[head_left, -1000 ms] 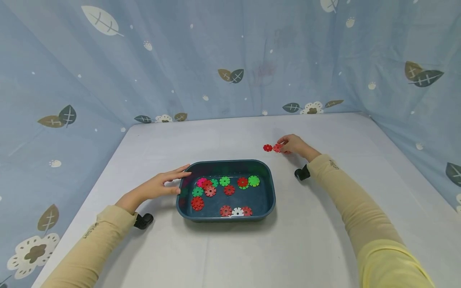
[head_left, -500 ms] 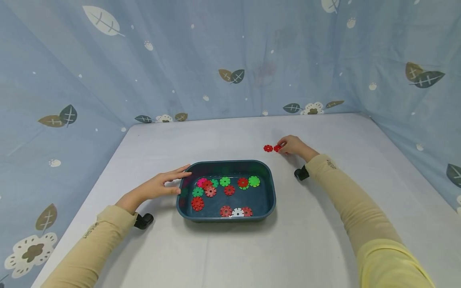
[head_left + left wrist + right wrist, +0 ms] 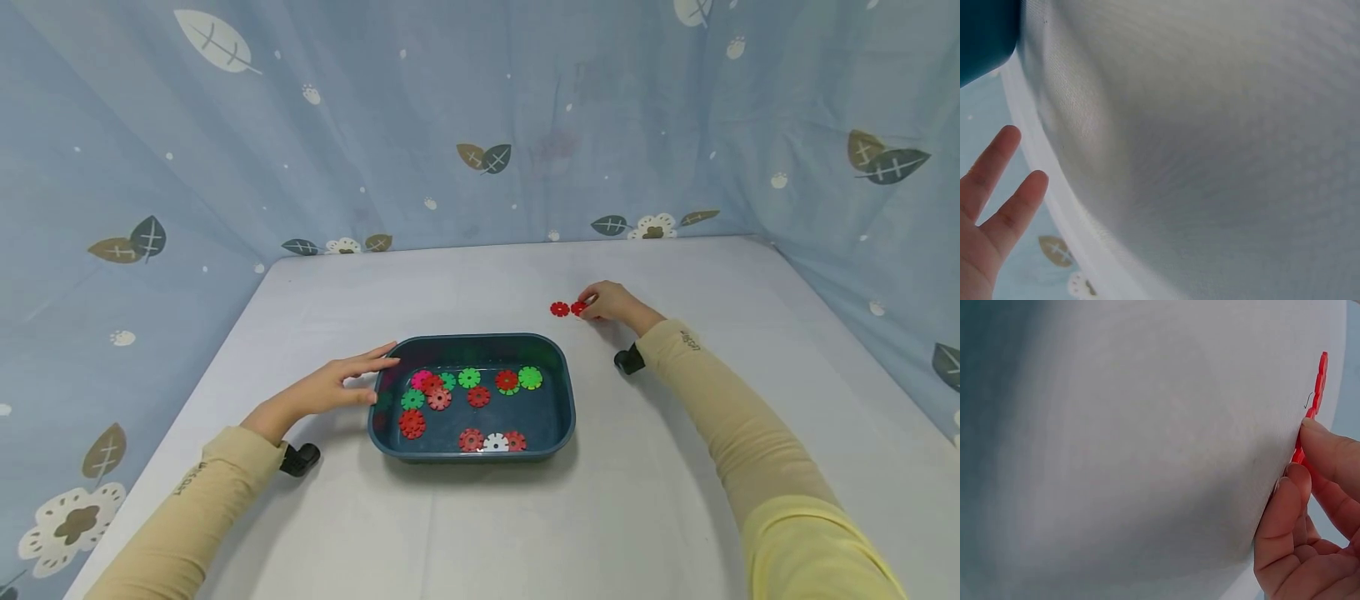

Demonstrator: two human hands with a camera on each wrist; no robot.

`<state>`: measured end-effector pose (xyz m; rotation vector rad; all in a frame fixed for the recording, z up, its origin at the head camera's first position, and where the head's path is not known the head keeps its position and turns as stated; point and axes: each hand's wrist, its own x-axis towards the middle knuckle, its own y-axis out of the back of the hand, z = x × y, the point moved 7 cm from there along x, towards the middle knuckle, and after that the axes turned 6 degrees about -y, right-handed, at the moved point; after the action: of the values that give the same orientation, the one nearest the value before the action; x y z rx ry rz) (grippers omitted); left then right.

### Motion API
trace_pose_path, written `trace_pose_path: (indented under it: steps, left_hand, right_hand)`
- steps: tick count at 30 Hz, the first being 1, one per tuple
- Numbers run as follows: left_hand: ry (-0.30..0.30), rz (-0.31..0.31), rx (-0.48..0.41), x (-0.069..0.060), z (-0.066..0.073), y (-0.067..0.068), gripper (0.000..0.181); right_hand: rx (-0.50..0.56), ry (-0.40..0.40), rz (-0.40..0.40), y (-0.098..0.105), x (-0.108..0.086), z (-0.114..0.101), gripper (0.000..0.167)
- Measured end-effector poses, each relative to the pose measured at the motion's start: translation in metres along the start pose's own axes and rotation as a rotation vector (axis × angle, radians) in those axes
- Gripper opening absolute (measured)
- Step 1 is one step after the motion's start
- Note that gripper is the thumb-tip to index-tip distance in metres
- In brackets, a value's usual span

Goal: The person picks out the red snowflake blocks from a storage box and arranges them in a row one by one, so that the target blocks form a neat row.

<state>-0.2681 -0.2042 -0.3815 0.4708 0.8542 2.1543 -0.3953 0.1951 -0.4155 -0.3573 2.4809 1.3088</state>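
Note:
In the head view my left hand has its fingers spread and touches the left rim of a dark teal tub. Two of its fingers show in the left wrist view, straight and holding nothing. Beyond the tub's right back corner, my right hand is low at the cloth. Its thumb and fingertips pinch a red notched plastic disc, partly hidden by the fingers. A further red disc lies flat just left of that hand, in line with the pinched one.
Inside the tub lie several notched discs, among them a bright green disc, a white disc, a pink disc and a red disc. White cloth covers the table. A blue patterned curtain borders its back and sides.
A paler red disc showed at my right fingertips a second ago; a darker red one shows there now. The red bit below those fingers is hidden now. My left hand and the tub have stayed put.

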Motion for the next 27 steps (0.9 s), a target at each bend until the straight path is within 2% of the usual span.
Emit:
trace_pose_path:
  steps: [16,22,27]
  left_hand:
    - [-0.002,0.0,0.005,0.001,0.0,-0.001,0.055]
    - [0.002,0.001,-0.005,0.001,-0.002,-0.001,0.055]
    - [0.005,0.003,-0.001,0.001,-0.002,-0.001,0.055]
  right_hand:
    - [0.029,-0.005,-0.007,0.003,-0.004,-0.001,0.039]
    - [0.052,0.005,0.009,0.015,-0.008,-0.001,0.04]
    - [0.068,0.051,0.03,0.028,-0.017,-0.015,0.041]
